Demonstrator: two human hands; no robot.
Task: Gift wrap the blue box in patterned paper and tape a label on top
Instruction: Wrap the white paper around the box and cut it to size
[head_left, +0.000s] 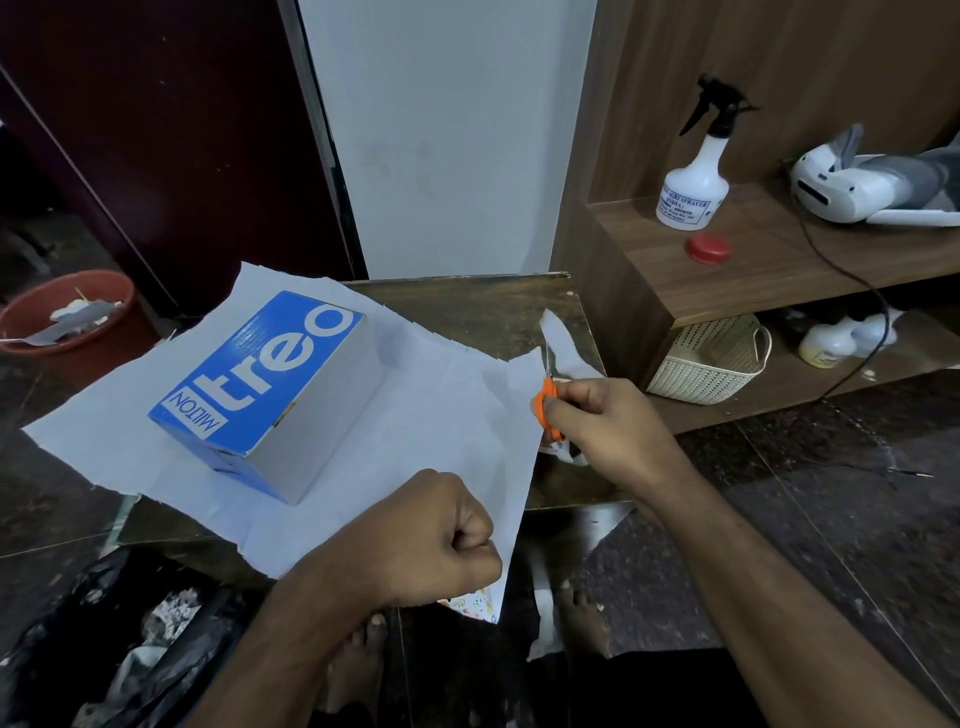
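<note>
You're trimming the paper (447, 415): right hand (602, 431) grips the scissors (546, 402), left hand (441, 540) fists its edge; next, fold over the blue box (270, 389)

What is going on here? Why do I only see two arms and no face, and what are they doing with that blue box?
There is no machine here, just a person. The one picture comes from a camera worn on their head, looking down, so you see only their arms and hands.

On the small dark table lies a big sheet of wrapping paper, plain side up; a bit of its colourful pattern peeks out at the bottom corner. The blue box sits on the paper, not wrapped yet.

The right hand holds orange scissors at the paper's right edge, where a cut-off strip lies. The left hand pinches the near edge of the paper.

To the right, a wooden shelf holds a white spray bottle and a red lid. A red tub stands on the floor to the left.
</note>
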